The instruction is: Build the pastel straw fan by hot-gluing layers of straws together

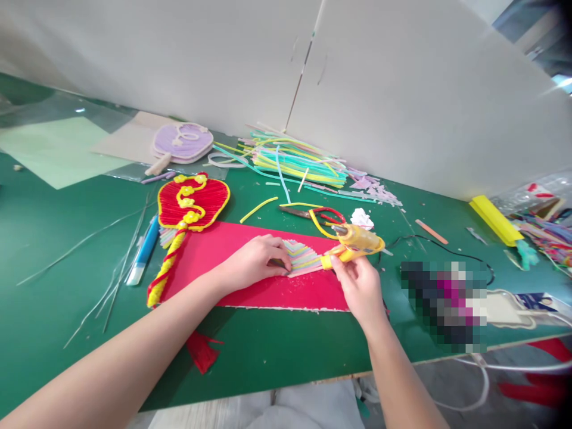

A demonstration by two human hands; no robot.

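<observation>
My left hand point(257, 257) presses down on a small fan-shaped piece of pastel strips point(302, 256) that lies on a red sheet point(250, 286); its fingers are curled on the piece's left edge. My right hand point(357, 283) grips a yellow glue gun point(357, 241), whose front end lies at the right side of the strip piece. A black cord point(429, 244) trails from the gun to the right.
A red and yellow fan ornament point(190, 205) lies left of the red sheet, a purple one point(181, 143) behind it. A pile of coloured strips point(295, 158), scissors point(313, 213), a blue pen point(143, 250), a yellow bar point(494, 219) and white boards point(402, 89) stand around.
</observation>
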